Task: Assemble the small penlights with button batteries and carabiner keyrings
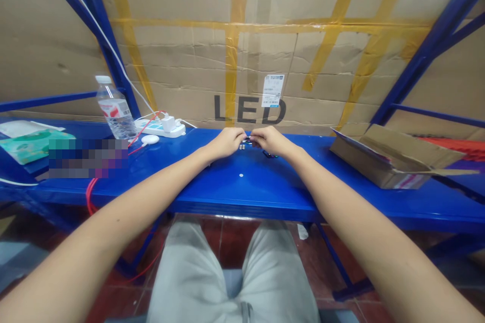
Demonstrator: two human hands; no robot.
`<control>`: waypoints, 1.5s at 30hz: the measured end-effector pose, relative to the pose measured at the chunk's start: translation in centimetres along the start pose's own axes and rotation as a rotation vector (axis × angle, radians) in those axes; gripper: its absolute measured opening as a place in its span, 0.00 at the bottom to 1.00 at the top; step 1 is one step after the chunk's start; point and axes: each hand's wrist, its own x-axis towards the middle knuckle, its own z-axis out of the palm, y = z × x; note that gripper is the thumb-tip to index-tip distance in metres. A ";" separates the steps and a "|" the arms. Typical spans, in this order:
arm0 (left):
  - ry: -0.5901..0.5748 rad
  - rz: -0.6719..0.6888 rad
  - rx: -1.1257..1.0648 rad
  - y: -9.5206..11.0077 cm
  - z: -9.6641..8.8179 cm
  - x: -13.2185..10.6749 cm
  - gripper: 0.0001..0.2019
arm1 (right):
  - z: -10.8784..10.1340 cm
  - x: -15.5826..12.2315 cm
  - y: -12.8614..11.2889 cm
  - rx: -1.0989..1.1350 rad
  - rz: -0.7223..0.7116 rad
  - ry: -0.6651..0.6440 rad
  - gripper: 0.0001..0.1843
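Tiny dark piece (248, 140) up at 12 o'clock from the seat, over the desk (227, 192), left hand (228, 142) and right hand (271, 140) both pinching it, looks like. Seems mid-job: piece not let go yet, another dark bit (270, 155) at its 4 o'clock, can't tell what's finished. Open carton (359, 164), 3 o'clock.

On the tabletop (242, 193), a bottle (116, 113) stands left beside a power strip (178, 130), a box (379, 164) sits right, and cardboard (189, 70) rises behind.
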 end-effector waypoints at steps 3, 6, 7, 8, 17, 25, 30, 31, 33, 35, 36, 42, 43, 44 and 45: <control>-0.022 -0.006 -0.063 -0.1 -0.1 -0.1 0.10 | 0.1 -0.1 0.0 -0.003 -0.007 -0.023 0.12; -0.026 0.012 -0.113 0.1 -0.1 -0.4 0.08 | 0.1 -0.1 0.0 0.032 0.008 -0.042 0.12; -0.021 0.013 -0.138 0.2 -0.1 -0.4 0.06 | 0.1 -0.1 -0.1 0.042 0.018 -0.043 0.12; -0.013 0.014 -0.169 0.3 -0.1 -0.5 0.04 | 0.0 -0.1 -0.1 0.050 0.026 -0.043 0.13; 0.039 0.081 -0.179 1.1 -0.2 -0.7 0.05 | -0.7 -0.3 -0.3 0.144 0.062 -0.081 0.15; 0.053 0.067 -0.160 1.1 -0.1 -0.7 0.05 | -0.6 -0.3 -0.2 0.230 0.076 -0.105 0.16; 0.065 0.126 -0.145 0.7 0.2 -0.7 0.05 | -0.2 -0.2 0.0 0.406 0.126 -0.136 0.13; 0.067 0.136 -0.140 0.7 0.2 -0.7 0.05 | -0.1 -0.1 0.1 0.440 0.133 -0.136 0.13; 0.069 0.151 -0.129 0.8 0.1 -0.7 0.05 | 0.0 -0.1 0.1 0.496 0.146 -0.134 0.13; 0.075 0.159 -0.124 0.9 0.1 -0.7 0.05 | 0.0 -0.1 0.1 0.521 0.157 -0.131 0.12; 0.079 0.159 -0.127 0.9 0.1 -0.7 0.04 | 0.0 -0.2 0.0 0.520 0.162 -0.129 0.12; 0.120 0.068 -0.261 1.3 -0.1 -0.6 0.05 | -0.7 -0.1 -0.1 0.288 0.104 -0.063 0.13; 0.123 0.043 -0.301 1.3 -0.1 -0.5 0.06 | -0.7 -0.1 -0.1 0.229 0.080 -0.032 0.14; 0.122 0.020 -0.337 1.4 -0.2 -0.4 0.06 | -0.8 0.0 -0.1 0.174 0.055 -0.001 0.14; 0.119 0.000 -0.363 1.4 -0.2 -0.4 0.06 | -0.8 0.0 -0.1 0.126 0.029 0.025 0.14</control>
